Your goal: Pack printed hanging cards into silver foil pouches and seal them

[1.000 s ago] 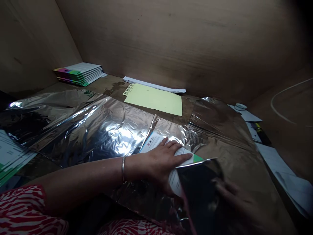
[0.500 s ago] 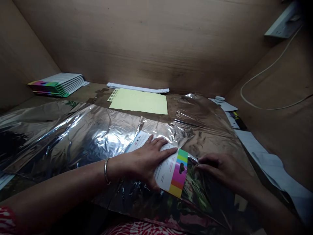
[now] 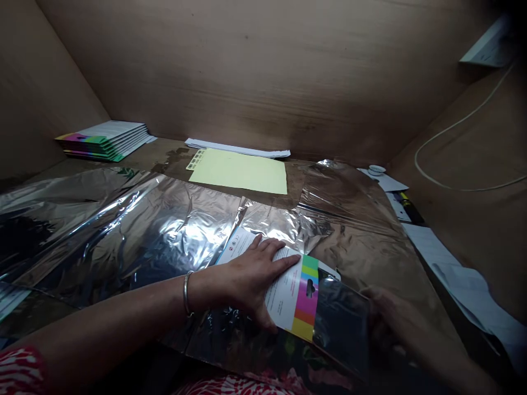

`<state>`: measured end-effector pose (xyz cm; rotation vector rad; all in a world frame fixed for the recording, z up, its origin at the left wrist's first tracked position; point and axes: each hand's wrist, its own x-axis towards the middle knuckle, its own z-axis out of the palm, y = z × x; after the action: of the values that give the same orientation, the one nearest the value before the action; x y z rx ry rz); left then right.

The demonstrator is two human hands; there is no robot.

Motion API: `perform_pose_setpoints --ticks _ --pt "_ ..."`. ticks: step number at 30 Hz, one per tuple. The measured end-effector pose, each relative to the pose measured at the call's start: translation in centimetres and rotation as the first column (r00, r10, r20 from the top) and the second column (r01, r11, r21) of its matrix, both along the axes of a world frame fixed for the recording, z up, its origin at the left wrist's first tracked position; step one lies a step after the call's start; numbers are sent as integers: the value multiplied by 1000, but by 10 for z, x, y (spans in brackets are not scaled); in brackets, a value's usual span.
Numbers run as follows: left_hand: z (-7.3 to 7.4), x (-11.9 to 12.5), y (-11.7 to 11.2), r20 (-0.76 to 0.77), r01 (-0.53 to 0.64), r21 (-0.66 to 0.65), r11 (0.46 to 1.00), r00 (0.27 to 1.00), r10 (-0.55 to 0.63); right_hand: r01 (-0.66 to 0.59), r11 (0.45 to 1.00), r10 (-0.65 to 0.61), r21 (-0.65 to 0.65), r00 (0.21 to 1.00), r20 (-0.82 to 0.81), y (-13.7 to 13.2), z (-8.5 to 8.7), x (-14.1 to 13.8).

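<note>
My left hand (image 3: pixel 251 277) lies flat with fingers spread on a white printed card (image 3: pixel 288 296) that has a rainbow-striped end (image 3: pixel 307 299). The card rests on wide sheets of shiny silver foil (image 3: pixel 156 236). My right hand (image 3: pixel 395 323) is low at the right, largely behind a lifted dark flap of foil (image 3: pixel 341 321) that it pulls over the card's striped end. Its fingers are dim and partly hidden, closed on the flap's edge.
A stack of rainbow-edged cards (image 3: pixel 105 140) sits at the back left. A pale yellow sheet (image 3: pixel 241 171) and white papers (image 3: pixel 239 148) lie by the wooden back wall. Papers (image 3: pixel 457 269), a small white cap (image 3: pixel 376 170) and a cable (image 3: pixel 457 137) are on the right.
The right hand has slid back toward me with the foil flap, which now covers part of the card's striped end. The left hand stays pressed on the card.
</note>
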<state>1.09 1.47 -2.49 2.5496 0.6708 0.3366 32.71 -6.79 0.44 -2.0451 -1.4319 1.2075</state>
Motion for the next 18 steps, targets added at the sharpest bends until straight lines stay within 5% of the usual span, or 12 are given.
perform_pose_setpoints --ticks 5,10,14,18 --pt "0 1 0 -9 -14 -17 1000 1000 14 156 966 -218 -208 921 -323 -38 -9 -17" --pt "0 2 -2 -15 -17 -1 1000 1000 17 283 922 -385 -265 750 -538 -37 3 -35" --pt "1 2 -3 -33 -10 10 1000 999 11 121 931 -285 -344 831 -478 -40 -3 -26" --pt "0 2 -3 -21 0 8 1000 1000 1 119 924 -246 -364 913 -326 -43 -16 -20"
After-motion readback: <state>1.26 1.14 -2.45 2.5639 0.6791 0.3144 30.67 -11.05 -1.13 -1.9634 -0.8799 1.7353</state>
